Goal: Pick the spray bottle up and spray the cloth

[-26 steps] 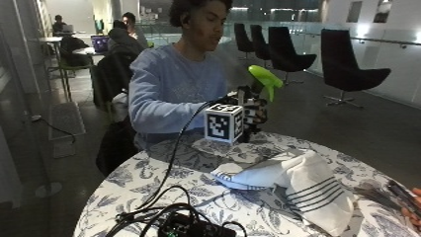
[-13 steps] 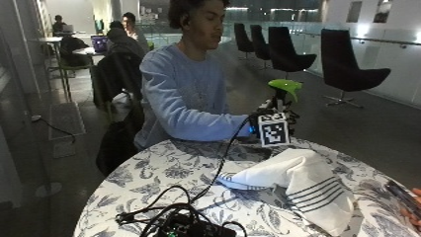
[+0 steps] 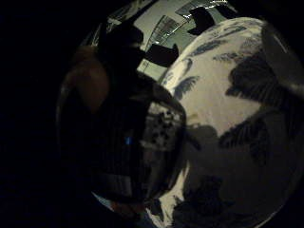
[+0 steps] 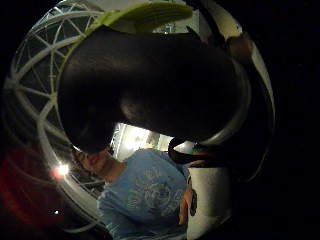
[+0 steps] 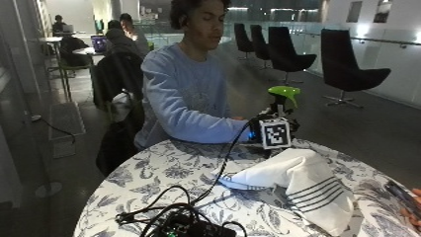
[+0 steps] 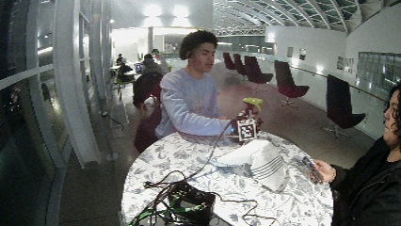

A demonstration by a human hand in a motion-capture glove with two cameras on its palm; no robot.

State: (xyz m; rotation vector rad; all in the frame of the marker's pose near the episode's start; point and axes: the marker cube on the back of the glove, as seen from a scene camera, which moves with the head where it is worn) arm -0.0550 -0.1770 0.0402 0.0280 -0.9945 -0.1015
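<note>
Floral-print table point(image 5: 164, 173): I log the right hand point(image 5: 263, 129) clamped on the spray bottle point(image 5: 283, 96), now carried across and just behind the cloth point(image 5: 296, 182); spraying looks next.

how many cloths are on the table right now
1: a white cloth with dark stripes lies bunched on the floral table, beside the gloved right hand holding the spray bottle. No others visible.
</note>
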